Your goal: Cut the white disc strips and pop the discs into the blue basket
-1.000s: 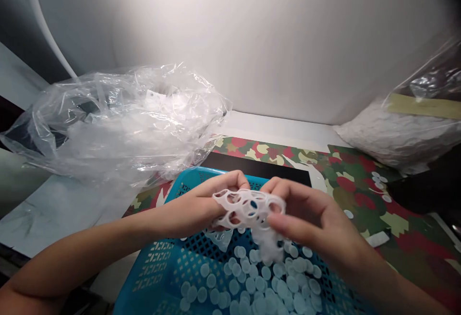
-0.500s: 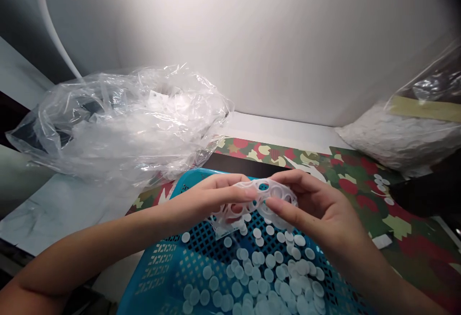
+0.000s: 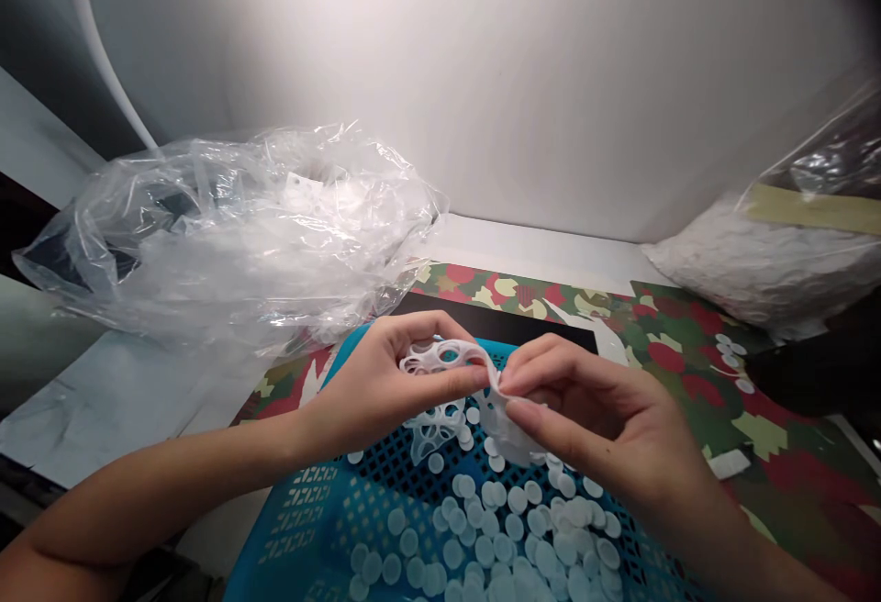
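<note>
A soft, translucent white sheet with round holes [image 3: 440, 420] is bent between my two hands above a blue plastic basket [image 3: 289, 510]. My left hand [image 3: 406, 368] pinches its left part between thumb and fingers. Close beside it, my right hand [image 3: 585, 395] grips the sheet's right part, thumb in front and fingertips behind. Between the two pinches the sheet folds up into a narrow ridge. Many small white discs [image 3: 514, 526] lie loose in the basket below, thickest toward the front right.
A large clear plastic bag [image 3: 254, 244] of whitish material stands at the back left. Another filled bag [image 3: 763, 262] sits at the right. Several discs [image 3: 730, 345] lie on the camouflage-patterned table cover [image 3: 695, 382]. A white wall [image 3: 482, 79] rises behind.
The sheet has gone from a broad outward curve to a sharp fold between my hands. My left hand has turned and its grip has shifted; the right fingers have closed in on the sheet.
</note>
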{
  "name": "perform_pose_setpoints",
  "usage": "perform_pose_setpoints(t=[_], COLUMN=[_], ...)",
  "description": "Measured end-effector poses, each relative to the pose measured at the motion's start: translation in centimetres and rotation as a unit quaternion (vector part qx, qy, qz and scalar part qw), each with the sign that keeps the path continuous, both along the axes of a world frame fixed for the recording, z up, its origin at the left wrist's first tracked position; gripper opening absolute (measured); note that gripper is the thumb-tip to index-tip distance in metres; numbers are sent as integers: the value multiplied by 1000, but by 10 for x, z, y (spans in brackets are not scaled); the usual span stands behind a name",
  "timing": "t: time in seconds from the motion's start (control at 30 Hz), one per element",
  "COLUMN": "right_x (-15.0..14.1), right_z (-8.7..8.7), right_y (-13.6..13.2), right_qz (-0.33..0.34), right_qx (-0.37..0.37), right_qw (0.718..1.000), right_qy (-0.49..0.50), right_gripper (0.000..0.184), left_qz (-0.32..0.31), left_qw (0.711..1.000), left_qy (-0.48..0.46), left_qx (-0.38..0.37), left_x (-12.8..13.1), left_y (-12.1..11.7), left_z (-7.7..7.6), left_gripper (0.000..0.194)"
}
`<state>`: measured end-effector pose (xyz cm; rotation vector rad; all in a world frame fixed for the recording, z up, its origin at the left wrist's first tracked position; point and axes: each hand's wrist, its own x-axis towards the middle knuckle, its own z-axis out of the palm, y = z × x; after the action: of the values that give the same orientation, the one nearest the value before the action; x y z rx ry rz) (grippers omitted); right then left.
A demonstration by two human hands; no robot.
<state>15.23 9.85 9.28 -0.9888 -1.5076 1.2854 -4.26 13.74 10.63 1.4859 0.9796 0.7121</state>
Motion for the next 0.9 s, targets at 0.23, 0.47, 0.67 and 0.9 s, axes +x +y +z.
perform_pose_setpoints(t=[0.23,0.47,0.67,0.9], right_x=[0,-1,-1,-2], right_z=[0,-2,-2,0], right_y=[-4,-9,-9,-7], right_qz=[-25,-94,-81,12], right_qx=[26,108,94,-70], right_qw=[999,990,992,997], right_qy=[-12,7,-3,-17], right_gripper=[10,19,17,15], left_qz=[4,47,0,-123], left_qw=[999,995,975,942], left_qy=[-4,-89,-198,-203], left_qx=[53,-3,-102,-239], left_x=[0,0,-1,-2], left_y=[-6,-2,0,5], left_z=[-1,-4,-7,-5], left_gripper=[14,13,12,10])
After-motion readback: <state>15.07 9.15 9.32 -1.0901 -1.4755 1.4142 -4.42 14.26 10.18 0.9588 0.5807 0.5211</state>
